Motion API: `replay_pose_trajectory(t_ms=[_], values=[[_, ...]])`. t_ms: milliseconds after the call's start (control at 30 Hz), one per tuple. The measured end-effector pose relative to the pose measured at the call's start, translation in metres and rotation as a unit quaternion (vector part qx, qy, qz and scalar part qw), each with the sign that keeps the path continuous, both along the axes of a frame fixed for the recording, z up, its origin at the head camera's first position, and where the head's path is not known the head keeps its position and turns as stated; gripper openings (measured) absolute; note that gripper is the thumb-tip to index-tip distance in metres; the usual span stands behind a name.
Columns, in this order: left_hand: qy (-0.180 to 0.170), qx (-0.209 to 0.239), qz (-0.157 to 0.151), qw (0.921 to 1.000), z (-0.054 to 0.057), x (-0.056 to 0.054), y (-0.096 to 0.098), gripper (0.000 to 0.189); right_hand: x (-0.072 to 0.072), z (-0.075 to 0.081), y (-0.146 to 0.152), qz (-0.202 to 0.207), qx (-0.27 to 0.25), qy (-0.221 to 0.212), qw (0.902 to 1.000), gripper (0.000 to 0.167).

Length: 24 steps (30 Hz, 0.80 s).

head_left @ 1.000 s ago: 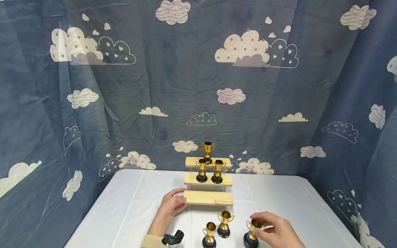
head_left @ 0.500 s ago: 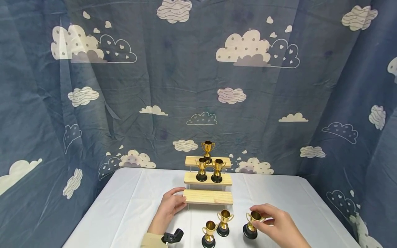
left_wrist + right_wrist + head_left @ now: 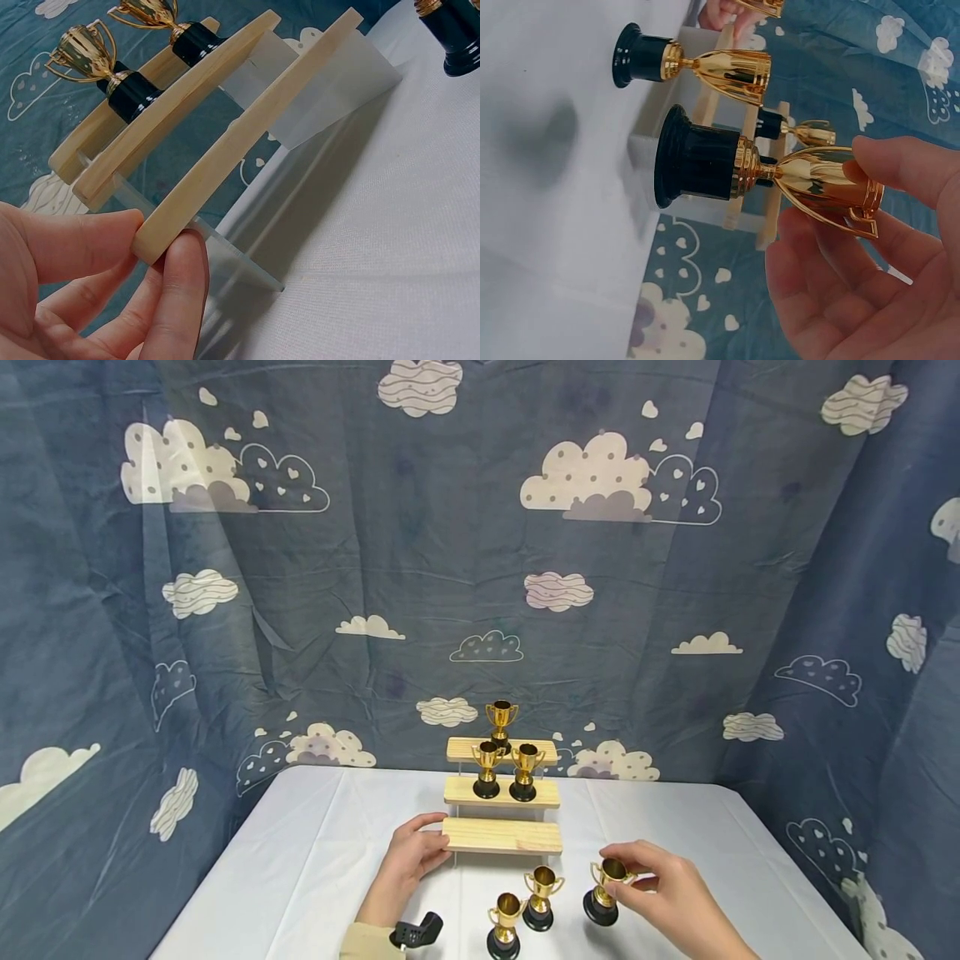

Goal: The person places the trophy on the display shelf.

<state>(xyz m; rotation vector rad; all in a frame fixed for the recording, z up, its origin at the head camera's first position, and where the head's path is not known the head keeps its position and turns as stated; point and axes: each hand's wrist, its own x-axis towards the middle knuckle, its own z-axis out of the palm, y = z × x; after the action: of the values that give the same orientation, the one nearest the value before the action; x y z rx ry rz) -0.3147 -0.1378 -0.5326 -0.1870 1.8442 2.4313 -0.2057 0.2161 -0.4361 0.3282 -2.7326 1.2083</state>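
My right hand [image 3: 660, 889] pinches a small gold trophy cup [image 3: 825, 184] by its bowl, between thumb and fingers. Its black base [image 3: 701, 156] hangs above the tablecloth, a shadow beneath it. With thumb and fingertips my left hand [image 3: 412, 857] grips the left end of the lowest wooden shelf [image 3: 225, 161] of a three-step display stand. Two trophies, a nearer one [image 3: 506, 927] and a farther one [image 3: 542, 900], stand upright on the table between my hands. On the middle shelf [image 3: 454, 791] are two trophies, and one trophy [image 3: 501, 720] stands on the top shelf [image 3: 540, 751].
A white cloth covers the table [image 3: 315, 852]. Behind it and at both sides hangs a dark blue curtain [image 3: 450, 543] with cloud prints. Clear supports [image 3: 330, 90] hold up the stand's shelves. A black device [image 3: 417, 932] is worn at my left wrist.
My right hand has lifted the trophy off the table and carried it slightly forward and to the left. The left hand keeps its grip on the lowest shelf.
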Motion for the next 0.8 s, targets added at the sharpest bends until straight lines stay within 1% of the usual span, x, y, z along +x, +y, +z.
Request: replay_pose_trajectory(t_ms=[133, 233, 433, 533, 733, 800], values=[[0.001, -0.001, -0.002, 1.0000, 0.001, 0.000, -0.001, 0.051, -0.001, 0.004, -0.005, -0.018, -0.001, -0.006, 0.9998, 0.034], [-0.001, -0.004, -0.004, 1.0000, 0.001, 0.000, -0.001, 0.052, -0.003, 0.006, -0.008, -0.018, 0.001, -0.002, 0.9998, 0.033], [-0.007, -0.006, 0.003, 0.9999, 0.001, 0.000, 0.000, 0.051, -0.009, 0.010, -0.013, -0.006, 0.012, 0.033, 0.9994, 0.033], [-0.009, -0.005, 0.006, 0.9999, 0.000, -0.001, 0.000, 0.050, -0.013, 0.012, -0.015, -0.003, 0.012, 0.043, 0.9990, 0.033], [-0.005, -0.012, 0.001, 0.9999, 0.000, -0.001, -0.001, 0.051, -0.020, 0.015, -0.018, 0.018, 0.007, 0.064, 0.9977, 0.033], [-0.010, -0.010, 0.001, 0.9999, 0.000, -0.001, -0.001, 0.052, -0.022, 0.016, -0.019, 0.026, 0.003, 0.071, 0.9971, 0.034]])
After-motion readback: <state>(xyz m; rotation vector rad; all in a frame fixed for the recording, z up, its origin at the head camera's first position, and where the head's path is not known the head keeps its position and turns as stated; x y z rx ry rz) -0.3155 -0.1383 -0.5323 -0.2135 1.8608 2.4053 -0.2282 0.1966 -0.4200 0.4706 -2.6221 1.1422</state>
